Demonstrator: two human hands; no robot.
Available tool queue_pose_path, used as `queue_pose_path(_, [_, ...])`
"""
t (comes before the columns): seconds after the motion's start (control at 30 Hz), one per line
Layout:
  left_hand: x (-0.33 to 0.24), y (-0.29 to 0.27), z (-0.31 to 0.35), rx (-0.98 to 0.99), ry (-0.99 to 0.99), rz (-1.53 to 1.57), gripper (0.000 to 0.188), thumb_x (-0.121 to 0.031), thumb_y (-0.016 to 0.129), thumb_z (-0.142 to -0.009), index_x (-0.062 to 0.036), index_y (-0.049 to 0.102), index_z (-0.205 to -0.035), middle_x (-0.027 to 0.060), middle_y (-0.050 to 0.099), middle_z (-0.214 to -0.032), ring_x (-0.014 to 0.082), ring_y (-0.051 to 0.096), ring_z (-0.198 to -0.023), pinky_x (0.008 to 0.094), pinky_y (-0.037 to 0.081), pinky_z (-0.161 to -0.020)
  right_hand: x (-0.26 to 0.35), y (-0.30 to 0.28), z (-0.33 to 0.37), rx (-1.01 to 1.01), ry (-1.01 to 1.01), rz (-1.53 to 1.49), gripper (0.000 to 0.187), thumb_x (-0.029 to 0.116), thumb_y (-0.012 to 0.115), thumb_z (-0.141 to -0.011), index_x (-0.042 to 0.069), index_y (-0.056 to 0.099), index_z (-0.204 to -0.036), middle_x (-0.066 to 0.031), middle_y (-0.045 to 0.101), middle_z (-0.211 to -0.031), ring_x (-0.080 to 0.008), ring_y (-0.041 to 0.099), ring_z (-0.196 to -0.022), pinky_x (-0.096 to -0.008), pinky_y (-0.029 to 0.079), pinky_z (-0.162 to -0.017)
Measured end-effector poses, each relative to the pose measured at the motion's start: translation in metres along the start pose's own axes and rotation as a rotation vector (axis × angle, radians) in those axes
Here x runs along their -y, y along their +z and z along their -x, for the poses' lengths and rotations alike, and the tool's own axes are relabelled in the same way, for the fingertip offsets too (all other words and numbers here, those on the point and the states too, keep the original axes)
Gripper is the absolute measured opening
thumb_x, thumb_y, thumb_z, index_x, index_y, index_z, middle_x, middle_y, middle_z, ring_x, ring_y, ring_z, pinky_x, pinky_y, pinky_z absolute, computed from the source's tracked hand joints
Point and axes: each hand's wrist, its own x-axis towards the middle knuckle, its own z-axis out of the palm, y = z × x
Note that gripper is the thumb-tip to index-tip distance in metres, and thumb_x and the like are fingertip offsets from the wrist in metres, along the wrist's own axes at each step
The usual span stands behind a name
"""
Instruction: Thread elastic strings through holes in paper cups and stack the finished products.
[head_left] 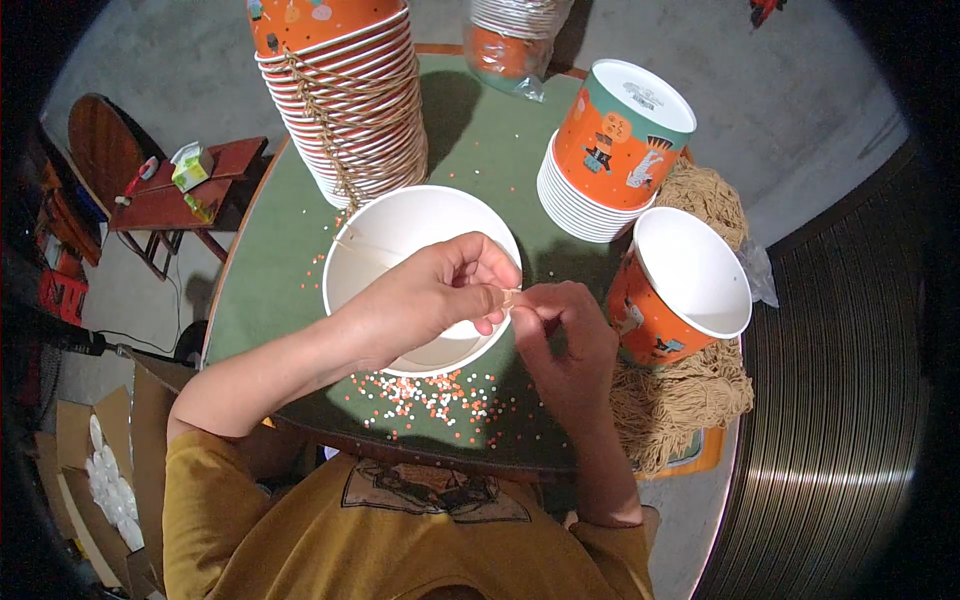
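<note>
My left hand [430, 295] reaches over an open paper bucket [345, 270], white inside. Its thumb and fingers are pinched together near the bucket's right rim. There my right hand [570, 345] meets it, thumb and forefinger pressed together. Between the fingertips shows a small pale tan bit, seemingly the end of a cord. A thin tan cord [368, 247] crosses the bucket's left inner wall and passes behind my left hand. Small orange and white paper dots [430, 398] lie scattered in front of the bucket.
A tall stack of corded buckets [340, 110] stands behind. Upside-down orange and green buckets [615, 150] are at the back right. Another bucket [690, 275] sits beside tan cord bundles [690, 395] on the green tabletop [260, 250]. Left are a wooden chair [110, 150] and cardboard box [105, 480].
</note>
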Motion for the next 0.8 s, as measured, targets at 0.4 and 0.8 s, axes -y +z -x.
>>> queue_pose_path(0.4, [0.002, 0.006, 0.008, -0.021, 0.256, -0.54, 0.024, 0.001, 0.051, -0.089, -0.0036, 0.046, -0.112, 0.0024, 0.053, -0.099, 0.0089, 0.052, -0.092, 0.0243, 0.045, -0.082, -0.003, 0.0, 0.001, 0.008, 0.148, 0.056, 0.016, 0.015, 0.068, -0.083, 0.005, 0.058, -0.089, -0.009, 0.062, -0.083, -0.0232, 0.062, -0.072, -0.0341, 0.05, -0.064])
queue_pose_path(0.8, [0.001, 0.009, 0.009, -0.078, 0.379, -0.731, 0.031, 0.001, 0.056, -0.084, -0.0035, 0.048, -0.114, 0.0071, 0.049, -0.1, 0.0147, 0.053, -0.09, 0.0278, 0.046, -0.078, -0.008, 0.005, 0.004, -0.03, 0.064, 0.052, 0.012, 0.009, 0.066, -0.083, 0.005, 0.055, -0.085, -0.0042, 0.058, -0.072, -0.0144, 0.055, -0.059, -0.0276, 0.046, -0.055])
